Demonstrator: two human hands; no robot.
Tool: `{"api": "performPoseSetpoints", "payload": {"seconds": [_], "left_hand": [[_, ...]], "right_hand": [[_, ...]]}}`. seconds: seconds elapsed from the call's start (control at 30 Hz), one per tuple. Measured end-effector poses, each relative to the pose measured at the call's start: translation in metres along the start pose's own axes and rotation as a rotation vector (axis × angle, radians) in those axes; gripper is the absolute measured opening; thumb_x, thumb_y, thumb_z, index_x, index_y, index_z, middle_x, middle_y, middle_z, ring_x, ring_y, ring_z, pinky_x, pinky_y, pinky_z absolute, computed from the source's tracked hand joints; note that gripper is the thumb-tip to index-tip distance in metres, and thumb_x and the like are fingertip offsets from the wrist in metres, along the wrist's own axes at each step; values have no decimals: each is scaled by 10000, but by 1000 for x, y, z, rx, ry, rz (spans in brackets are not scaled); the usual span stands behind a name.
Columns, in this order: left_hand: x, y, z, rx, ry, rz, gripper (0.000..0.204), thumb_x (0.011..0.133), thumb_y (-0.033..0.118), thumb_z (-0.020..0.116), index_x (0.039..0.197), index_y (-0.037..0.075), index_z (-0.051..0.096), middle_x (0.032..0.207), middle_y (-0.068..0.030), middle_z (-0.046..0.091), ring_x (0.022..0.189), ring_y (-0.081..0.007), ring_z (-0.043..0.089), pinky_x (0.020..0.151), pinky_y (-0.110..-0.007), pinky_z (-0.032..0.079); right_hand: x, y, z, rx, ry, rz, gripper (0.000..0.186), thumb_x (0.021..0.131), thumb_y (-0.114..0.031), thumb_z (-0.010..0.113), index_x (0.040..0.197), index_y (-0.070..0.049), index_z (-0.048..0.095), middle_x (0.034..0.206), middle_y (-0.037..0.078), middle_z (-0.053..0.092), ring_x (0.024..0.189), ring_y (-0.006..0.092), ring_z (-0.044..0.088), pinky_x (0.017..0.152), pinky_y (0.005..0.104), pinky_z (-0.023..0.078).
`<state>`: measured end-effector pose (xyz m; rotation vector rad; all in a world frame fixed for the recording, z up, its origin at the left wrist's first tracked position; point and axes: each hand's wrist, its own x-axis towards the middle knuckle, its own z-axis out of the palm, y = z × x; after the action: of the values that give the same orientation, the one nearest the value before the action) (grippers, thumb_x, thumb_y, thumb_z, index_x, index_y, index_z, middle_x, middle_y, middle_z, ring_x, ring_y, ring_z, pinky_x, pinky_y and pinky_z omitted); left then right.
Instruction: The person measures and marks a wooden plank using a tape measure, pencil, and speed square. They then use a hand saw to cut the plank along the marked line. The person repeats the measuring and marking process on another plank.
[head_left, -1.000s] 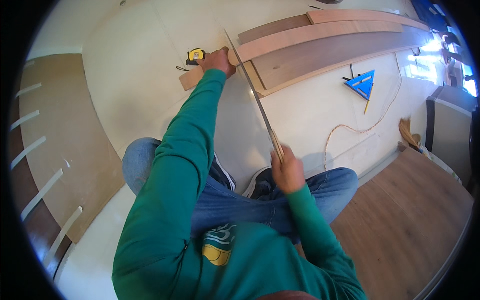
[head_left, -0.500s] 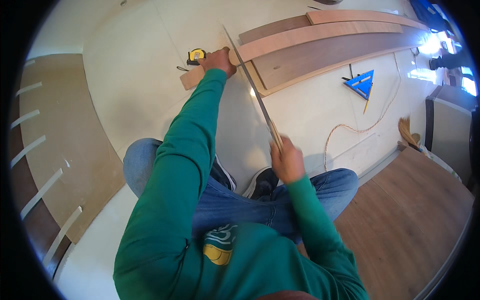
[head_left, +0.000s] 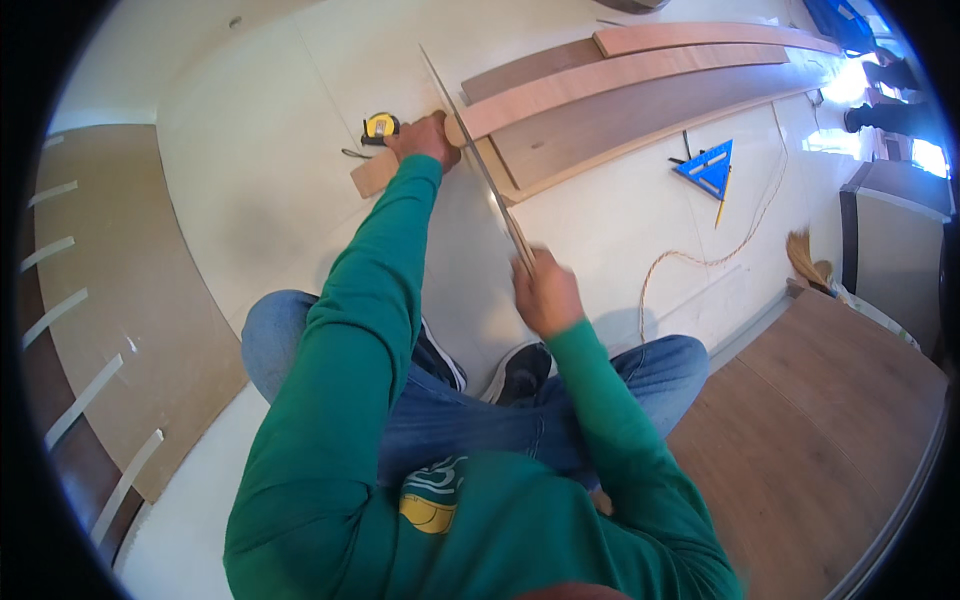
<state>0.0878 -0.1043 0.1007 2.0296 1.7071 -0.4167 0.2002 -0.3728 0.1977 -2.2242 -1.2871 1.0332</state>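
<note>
My left hand (head_left: 424,139) presses down on the near end of a long light wooden plank (head_left: 620,75) lying on the white floor. A long thin straight strip (head_left: 480,165) runs from far ahead back toward me, crossing the plank end. My right hand (head_left: 545,292) is shut on the near end of that strip, slightly blurred. A yellow tape measure (head_left: 380,126) sits just left of my left hand. A short plank offcut (head_left: 373,174) lies under my left wrist. My legs in blue jeans are folded below.
More planks (head_left: 640,120) lie stacked beyond the strip. A blue triangular square (head_left: 708,168) with a pencil and a thin cord (head_left: 700,255) lie to the right. Brown flooring (head_left: 830,430) is laid at lower right, brown sheet (head_left: 120,300) at left. A person stands far right.
My right hand has slid forward along the strip, away from my body. My left hand has stayed on the plank end.
</note>
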Motion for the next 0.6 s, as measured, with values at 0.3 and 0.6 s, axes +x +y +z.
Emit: {"api": "performPoseSetpoints", "payload": {"seconds": [0.3, 0.6], "left_hand": [[-5, 15, 4, 13, 114, 70, 584, 783, 263, 799, 1343, 210, 639, 1202, -81, 760, 1186, -357, 685, 1008, -633, 428], [8, -9, -11, 37, 33, 18, 607, 789, 235, 777, 1376, 227, 625, 1250, -76, 748, 1201, -343, 687, 1040, -646, 446]], "right_hand": [[58, -4, 22, 15, 97, -56, 279, 1009, -253, 615, 1143, -10, 601, 823, 324, 693, 800, 534, 686, 729, 598, 568], [-77, -11, -40, 139, -12, 36, 354, 1011, -232, 611, 1300, -32, 569, 894, 306, 710, 833, 536, 683, 759, 612, 556]]}}
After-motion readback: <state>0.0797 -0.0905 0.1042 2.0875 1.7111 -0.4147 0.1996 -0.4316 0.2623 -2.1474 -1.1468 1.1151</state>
